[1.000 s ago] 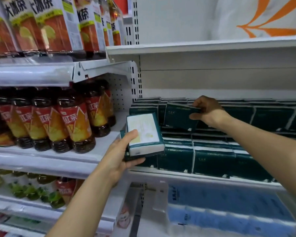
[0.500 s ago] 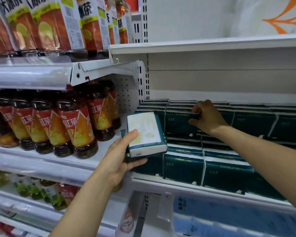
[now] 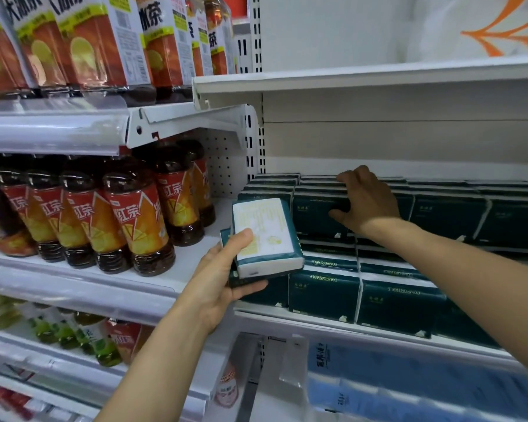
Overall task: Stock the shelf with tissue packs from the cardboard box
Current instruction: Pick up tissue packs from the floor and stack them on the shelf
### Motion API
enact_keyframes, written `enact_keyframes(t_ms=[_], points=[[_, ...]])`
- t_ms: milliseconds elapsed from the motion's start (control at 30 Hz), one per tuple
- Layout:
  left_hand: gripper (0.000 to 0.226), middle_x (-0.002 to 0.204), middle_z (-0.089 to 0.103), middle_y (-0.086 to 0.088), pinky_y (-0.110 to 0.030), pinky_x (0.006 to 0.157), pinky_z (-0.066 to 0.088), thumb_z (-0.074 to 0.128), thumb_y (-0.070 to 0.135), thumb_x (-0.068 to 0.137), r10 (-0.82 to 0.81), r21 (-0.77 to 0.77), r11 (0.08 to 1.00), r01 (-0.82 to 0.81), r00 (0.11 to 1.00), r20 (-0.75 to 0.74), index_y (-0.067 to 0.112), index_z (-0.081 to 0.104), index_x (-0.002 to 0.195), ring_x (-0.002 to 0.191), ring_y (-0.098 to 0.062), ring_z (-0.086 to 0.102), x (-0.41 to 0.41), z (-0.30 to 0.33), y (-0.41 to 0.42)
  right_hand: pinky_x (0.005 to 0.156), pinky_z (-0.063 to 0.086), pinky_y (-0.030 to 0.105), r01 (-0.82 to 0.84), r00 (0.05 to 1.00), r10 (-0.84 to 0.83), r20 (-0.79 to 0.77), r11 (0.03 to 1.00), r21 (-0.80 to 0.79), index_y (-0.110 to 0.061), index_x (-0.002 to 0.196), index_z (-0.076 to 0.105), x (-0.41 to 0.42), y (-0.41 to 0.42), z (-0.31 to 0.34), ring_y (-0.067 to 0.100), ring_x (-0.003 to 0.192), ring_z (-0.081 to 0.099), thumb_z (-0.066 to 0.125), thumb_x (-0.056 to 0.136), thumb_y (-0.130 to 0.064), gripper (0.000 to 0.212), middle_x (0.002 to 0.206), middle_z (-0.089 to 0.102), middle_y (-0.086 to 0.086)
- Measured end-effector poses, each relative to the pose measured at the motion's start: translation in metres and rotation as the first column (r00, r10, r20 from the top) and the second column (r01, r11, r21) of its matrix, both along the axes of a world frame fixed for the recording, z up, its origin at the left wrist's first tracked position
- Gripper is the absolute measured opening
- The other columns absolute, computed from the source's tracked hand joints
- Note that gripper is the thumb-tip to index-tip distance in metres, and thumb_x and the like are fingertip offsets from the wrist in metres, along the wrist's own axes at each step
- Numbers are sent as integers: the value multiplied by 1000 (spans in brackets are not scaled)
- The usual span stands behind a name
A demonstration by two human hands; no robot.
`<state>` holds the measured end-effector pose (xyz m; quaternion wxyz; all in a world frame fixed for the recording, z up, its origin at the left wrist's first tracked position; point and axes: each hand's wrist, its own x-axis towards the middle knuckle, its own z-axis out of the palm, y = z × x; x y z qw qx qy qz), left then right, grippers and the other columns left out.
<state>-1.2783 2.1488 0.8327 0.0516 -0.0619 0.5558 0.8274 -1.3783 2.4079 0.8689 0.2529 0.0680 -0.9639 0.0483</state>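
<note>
Dark green tissue packs [image 3: 323,295] stand in two layers on the white shelf [image 3: 317,325] at right. My left hand [image 3: 223,278] grips a couple of stacked tissue packs [image 3: 265,236] in front of the shelf's left end, pale label face up. My right hand [image 3: 369,205] reaches into the upper layer. Its fingers curl over the top of one tissue pack [image 3: 314,214] and the thumb lies on its front face. The cardboard box is out of view.
Red-labelled tea bottles [image 3: 134,226] fill the neighbouring shelf at left, with drink cartons [image 3: 89,41] above them. A white shelf board [image 3: 378,77] hangs over the tissue row. Blue wrapped packs [image 3: 409,385] lie on the level below.
My right hand has set its pack into the upper row and slid further back over it. The left hand holds its packs in much the same place. The view has shifted closer.
</note>
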Motion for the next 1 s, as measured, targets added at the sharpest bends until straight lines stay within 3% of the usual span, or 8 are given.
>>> enact_keyframes(t_ms=[133,333,467,567,700,767,867,1000], points=[[62,104,76,-6,-43,69,62,78,43,66,-2,-11,1000,3,1000,12,20,65,122,97,-25,72,4,1,1,104,34,46,-186,959,225,-171,957,222,-13,145,33,20,-8,1,33,128,39,78,77,-28,83,143,40,13],[73,106,77,-9,-41,66,61,81,52,61,-31,-56,998,34,999,44,19,65,124,95,-27,74,9,2,8,80,50,41,-495,767,623,-152,726,478,-22,145,28,50,-33,11,29,123,44,72,76,-23,82,147,34,7],[76,107,77,-10,-39,65,60,80,56,62,-41,-49,998,44,998,51,18,63,126,95,-27,75,15,0,8,80,54,45,-529,727,676,-119,663,529,-25,145,29,59,-33,9,33,126,48,64,82,-15,73,149,42,9],[79,108,76,-10,-40,64,60,76,62,62,-53,-56,997,56,997,49,19,63,127,96,-28,74,19,-1,9,67,58,45,-560,727,680,-96,669,489,-26,143,32,65,-29,5,32,122,50,54,89,-19,59,148,44,7],[54,108,76,-10,-43,64,61,65,58,82,-67,-39,997,70,996,64,22,63,123,100,-30,72,25,-2,10,72,54,37,-567,726,681,-100,675,472,-25,140,36,77,-23,4,27,105,54,56,86,-19,58,141,51,8],[35,112,74,-12,-44,65,62,61,46,94,-66,-40,997,68,996,58,24,61,121,98,-31,72,27,-2,9,79,52,37,-586,741,665,-95,708,393,-26,140,38,84,-21,2,23,103,51,57,84,-19,59,140,51,3],[25,115,70,-12,-43,64,63,59,38,98,-40,-68,997,42,998,38,24,60,119,89,-28,74,29,-2,8,86,50,40,-580,810,573,-122,815,-21,-29,134,46,96,-18,0,14,104,52,59,87,-22,49,127,58,-7],[26,121,59,-11,-37,52,61,60,38,99,88,-140,986,-90,996,-21,21,57,118,98,-28,67,25,-2,6,82,48,23,-425,873,483,-68,684,-593,-29,119,49,104,-14,8,-1,97,58,64,90,-19,34,113,61,-14]])
